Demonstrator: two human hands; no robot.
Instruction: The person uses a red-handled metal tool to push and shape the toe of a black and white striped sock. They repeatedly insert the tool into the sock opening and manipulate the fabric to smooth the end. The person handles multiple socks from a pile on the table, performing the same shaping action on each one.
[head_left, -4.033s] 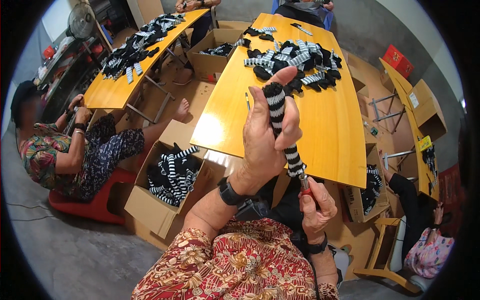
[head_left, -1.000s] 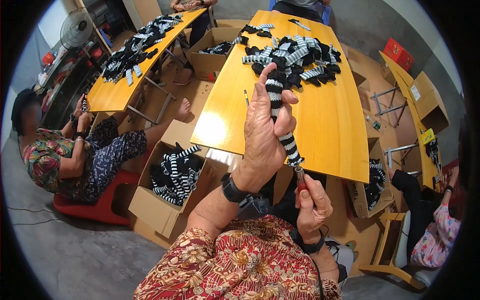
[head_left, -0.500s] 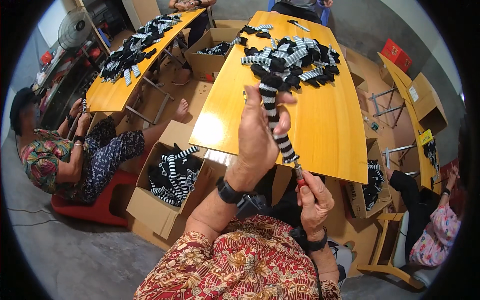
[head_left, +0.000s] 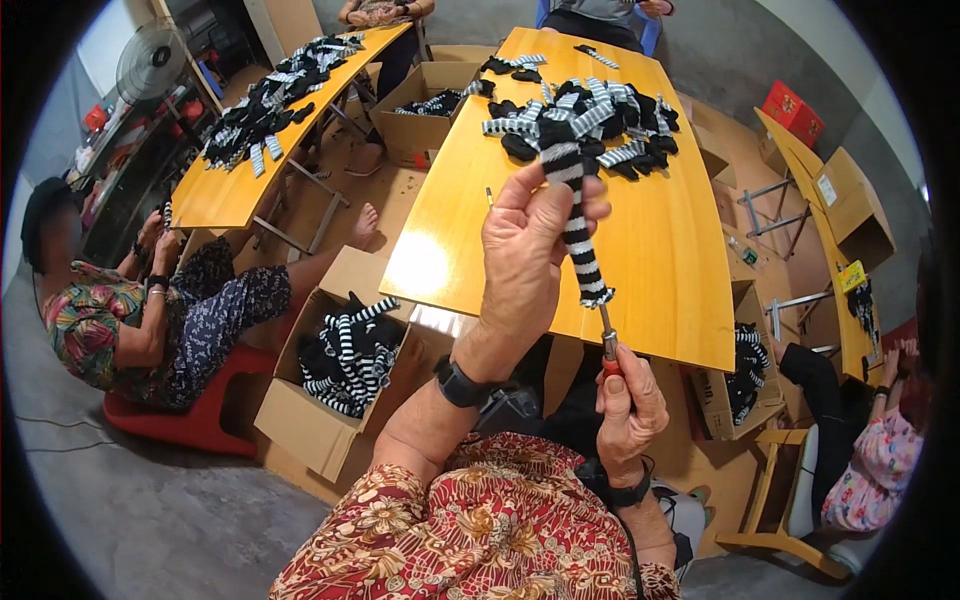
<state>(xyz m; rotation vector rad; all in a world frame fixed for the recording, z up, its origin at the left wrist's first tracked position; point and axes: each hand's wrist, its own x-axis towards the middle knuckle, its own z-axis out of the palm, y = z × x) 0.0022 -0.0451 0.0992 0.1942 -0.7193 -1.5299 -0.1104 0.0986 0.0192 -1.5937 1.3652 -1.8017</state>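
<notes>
A black-and-white striped knitted tube [head_left: 580, 245] with a black far end is upright and slightly tilted in front of me. My left hand [head_left: 522, 255] pinches it between thumb and fingers around its upper half. My right hand [head_left: 632, 405], lower and to the right, is closed round the red handle of a metal-shafted tool [head_left: 607, 335]. The shaft runs up into the tube's lower opening; its tip is hidden inside. Beyond my hands, a pile of similar striped and black knitted pieces [head_left: 600, 115] lies on the yellow table [head_left: 450, 240].
An open carton [head_left: 290, 410] of striped knits stands at my left, another carton [head_left: 715, 400] at the right under the table edge. A thin metal rod [head_left: 490, 197] is on the table. Seated people work around, one on a red chair [head_left: 190, 420] at the left.
The striped tube has shifted slightly right, its upper end tilting nearer upright, and more of the tool's metal shaft shows below it. My left-hand fingers have closed round the tube; the right hand has barely moved.
</notes>
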